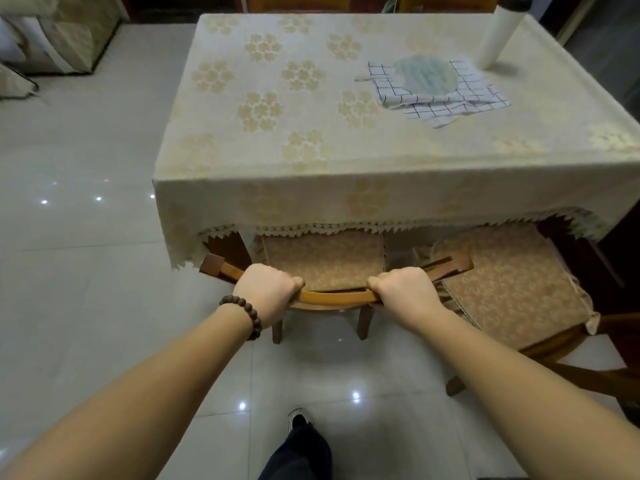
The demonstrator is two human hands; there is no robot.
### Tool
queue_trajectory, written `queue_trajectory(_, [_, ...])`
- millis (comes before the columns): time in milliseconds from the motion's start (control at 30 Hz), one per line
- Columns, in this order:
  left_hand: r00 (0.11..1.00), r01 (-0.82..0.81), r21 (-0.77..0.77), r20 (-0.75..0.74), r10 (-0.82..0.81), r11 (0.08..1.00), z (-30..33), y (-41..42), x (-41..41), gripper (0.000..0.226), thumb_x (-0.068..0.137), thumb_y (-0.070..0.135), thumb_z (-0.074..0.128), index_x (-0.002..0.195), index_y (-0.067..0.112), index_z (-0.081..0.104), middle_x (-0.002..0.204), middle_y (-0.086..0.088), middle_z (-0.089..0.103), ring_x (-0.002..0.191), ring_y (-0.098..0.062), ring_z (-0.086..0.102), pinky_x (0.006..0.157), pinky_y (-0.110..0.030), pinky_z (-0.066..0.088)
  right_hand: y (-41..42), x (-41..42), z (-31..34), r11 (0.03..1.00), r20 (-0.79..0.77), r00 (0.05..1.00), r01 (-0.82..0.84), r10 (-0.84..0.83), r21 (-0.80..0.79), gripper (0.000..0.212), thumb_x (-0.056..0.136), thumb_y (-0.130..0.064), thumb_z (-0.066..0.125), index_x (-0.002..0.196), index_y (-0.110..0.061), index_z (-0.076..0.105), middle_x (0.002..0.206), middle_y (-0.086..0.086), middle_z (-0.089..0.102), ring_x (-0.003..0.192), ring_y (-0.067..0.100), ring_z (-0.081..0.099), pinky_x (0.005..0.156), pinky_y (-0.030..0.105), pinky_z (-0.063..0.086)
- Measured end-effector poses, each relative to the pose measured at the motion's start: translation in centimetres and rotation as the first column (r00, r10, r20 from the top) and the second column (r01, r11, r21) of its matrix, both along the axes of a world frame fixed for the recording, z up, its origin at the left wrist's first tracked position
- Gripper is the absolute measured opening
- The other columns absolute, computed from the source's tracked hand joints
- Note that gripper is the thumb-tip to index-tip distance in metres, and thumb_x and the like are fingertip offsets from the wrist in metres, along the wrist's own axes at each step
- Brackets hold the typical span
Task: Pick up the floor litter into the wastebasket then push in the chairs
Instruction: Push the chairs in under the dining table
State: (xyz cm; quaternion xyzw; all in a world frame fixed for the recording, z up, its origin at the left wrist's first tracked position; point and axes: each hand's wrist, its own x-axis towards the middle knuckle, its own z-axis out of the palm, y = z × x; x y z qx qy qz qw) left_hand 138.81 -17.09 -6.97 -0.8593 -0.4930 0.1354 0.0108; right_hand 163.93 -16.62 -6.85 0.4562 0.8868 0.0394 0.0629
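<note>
A wooden chair [335, 298] with a patterned seat cushion stands at the near edge of the table [242, 199], its seat partly under the hanging tablecloth. My left hand [266, 292], with a bead bracelet at the wrist, grips the left part of the curved backrest rail. My right hand [406, 292] grips the right part of the same rail. A second chair [512, 289] with a like cushion stands to the right, turned at an angle and sticking out from the table. No litter or wastebasket shows.
On the table lie a checked cloth [450, 102] with a round fan on it and an upright white roll [498, 32]. Glossy tiled floor [86, 271] spreads left. A covered box stands at the far left [59, 32]. My foot [298, 419] is below the chair.
</note>
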Motion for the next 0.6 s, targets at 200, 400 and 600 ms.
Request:
queue_trajectory(200, [1.000, -0.017, -0.007, -0.005, 0.017, 1.000, 1.0, 4.5, -0.1, 0.016, 0.094, 0.025, 0.047, 0.108, 0.027, 0.054, 0.082, 0.005, 0.062, 0.071, -0.016, 0.060, 0.061, -0.028, 0.045, 5.0, -0.1, 0.4, 0.999, -0.021, 1.000, -0.023, 0.023, 0.030, 0.021, 0.067, -0.024, 0.075, 0.065, -0.018, 0.056, 0.056, 0.000, 0.056, 0.049, 0.025, 0.057, 0.045, 0.025, 0.031])
queue_trajectory(400, [0.998, -0.050, -0.052, -0.051, 0.047, 0.997, 1.5, 7.9, 0.2, 0.010, 0.094, 0.024, 0.045, 0.100, 0.026, 0.053, 0.080, 0.005, 0.059, 0.070, -0.017, 0.059, 0.061, -0.029, 0.046, 8.7, 0.0, 0.3, 0.999, -0.003, 1.000, -0.026, 0.026, -0.028, 0.020, 0.076, -0.032, 0.071, 0.073, -0.019, 0.056, 0.063, 0.000, 0.057, 0.057, 0.026, 0.058, 0.049, 0.028, 0.028])
queue_trajectory(600, [0.994, -0.098, -0.089, -0.059, 0.093, 0.991, 1.2, 11.0, 0.2, 0.007, 0.094, 0.022, 0.047, 0.096, 0.026, 0.052, 0.081, 0.005, 0.059, 0.072, -0.017, 0.060, 0.064, -0.030, 0.050, 12.2, 0.0, 0.9, 0.994, 0.016, 0.999, -0.040, 0.042, -0.105, 0.010, 0.088, -0.030, 0.057, 0.094, -0.022, 0.056, 0.085, -0.001, 0.062, 0.078, 0.024, 0.062, 0.058, 0.029, 0.036])
